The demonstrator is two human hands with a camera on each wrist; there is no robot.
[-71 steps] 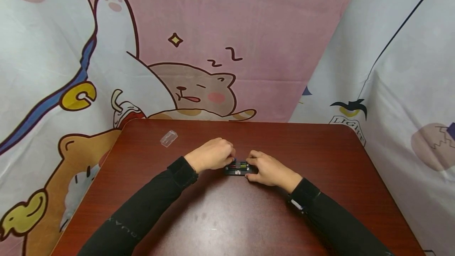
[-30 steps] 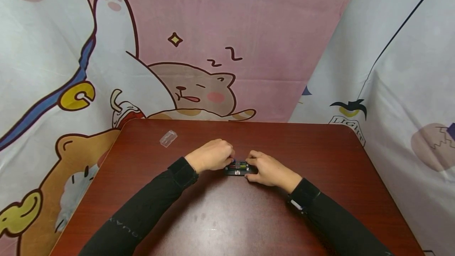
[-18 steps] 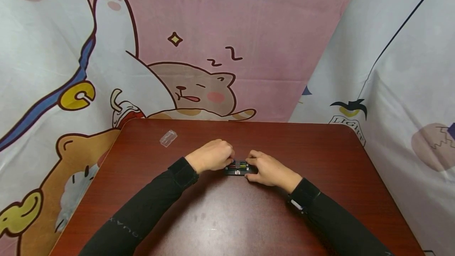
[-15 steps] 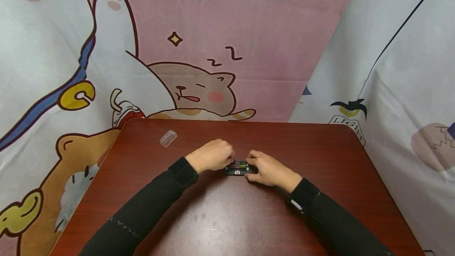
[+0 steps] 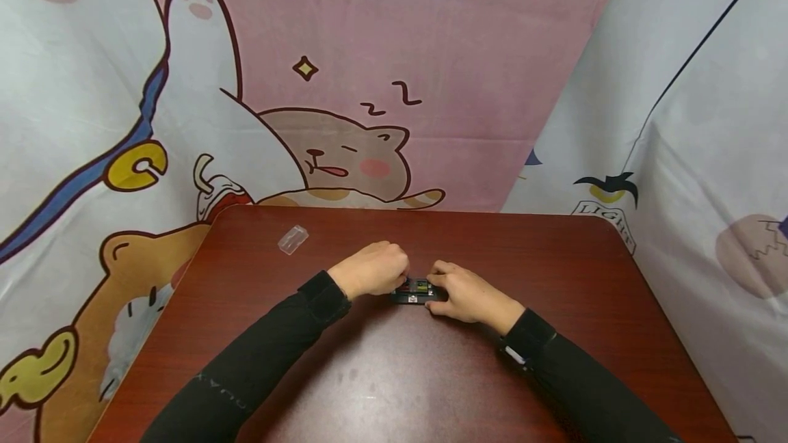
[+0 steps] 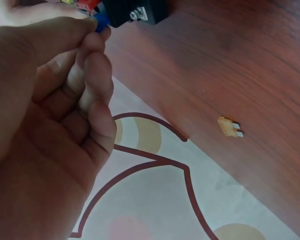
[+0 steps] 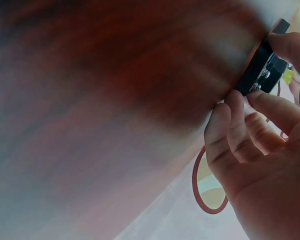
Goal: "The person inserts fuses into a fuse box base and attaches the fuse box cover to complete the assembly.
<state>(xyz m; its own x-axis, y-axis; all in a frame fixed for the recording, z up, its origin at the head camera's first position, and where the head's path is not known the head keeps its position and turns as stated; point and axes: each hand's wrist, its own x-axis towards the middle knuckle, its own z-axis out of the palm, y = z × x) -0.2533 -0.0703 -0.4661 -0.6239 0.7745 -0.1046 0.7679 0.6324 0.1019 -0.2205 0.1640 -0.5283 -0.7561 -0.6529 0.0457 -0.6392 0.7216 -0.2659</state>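
Note:
In the head view a black fuse box lies on the table between my hands, with small coloured blade fuses in it. My left hand is at its left end. The left wrist view shows that thumb and index finger pinching a blue blade fuse right at the box, beside a red fuse. Whether the blue one is seated in a slot is hidden by the fingers. My right hand grips the box's right end, thumb on the near side and fingers on the far side, also seen in the right wrist view.
A clear plastic cover lies on the table's back left. An orange blade fuse with two metal prongs rests on the wood in the left wrist view. Behind the brown table hangs a cartoon-printed cloth.
My left hand has shifted slightly to the right over the fuse box, its wrist turning a little. The right hand and the box stay in place.

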